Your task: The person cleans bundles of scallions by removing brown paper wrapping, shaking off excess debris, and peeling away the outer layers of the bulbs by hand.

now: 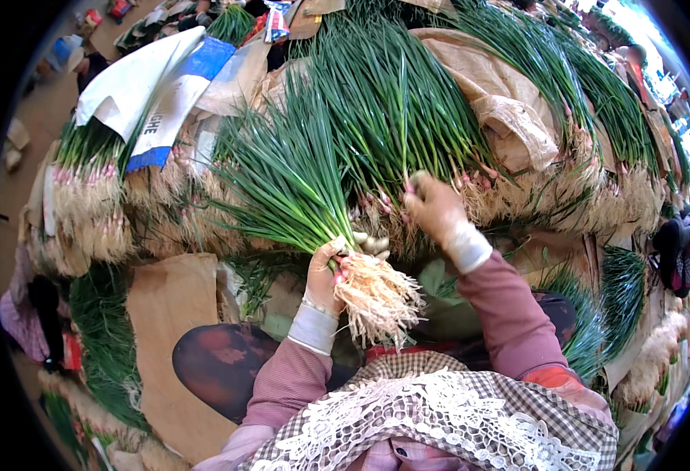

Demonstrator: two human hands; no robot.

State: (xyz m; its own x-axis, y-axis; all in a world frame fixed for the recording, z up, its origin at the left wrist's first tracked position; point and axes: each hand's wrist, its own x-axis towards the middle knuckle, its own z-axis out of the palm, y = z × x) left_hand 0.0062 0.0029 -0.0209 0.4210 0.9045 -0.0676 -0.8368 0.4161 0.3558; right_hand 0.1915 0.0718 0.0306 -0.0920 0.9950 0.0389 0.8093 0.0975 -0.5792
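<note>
My left hand (328,276), in a pale glove with a white cuff, is wrapped round a thick bunch of spring onions (302,180). Its green leaves fan toward the upper left, and the pale shaggy roots (378,298) hang out on the near side over my lap. Ahead lies a large heap of spring onions (384,86), their pinkish bulbs and roots facing me. At the near edge of that heap, my gloved right hand (437,210) pinches one spring onion (405,137) close to its pink bulb; the stalk still lies among the others.
Brown sacking (514,129) covers part of the heap on the right. A white and blue sack (180,102) drapes over more bundles at the left. Beside my knee (223,365) lies a tan sheet (174,337). Another person (682,247) sits at the far right; loose greens (105,337) lie at the left.
</note>
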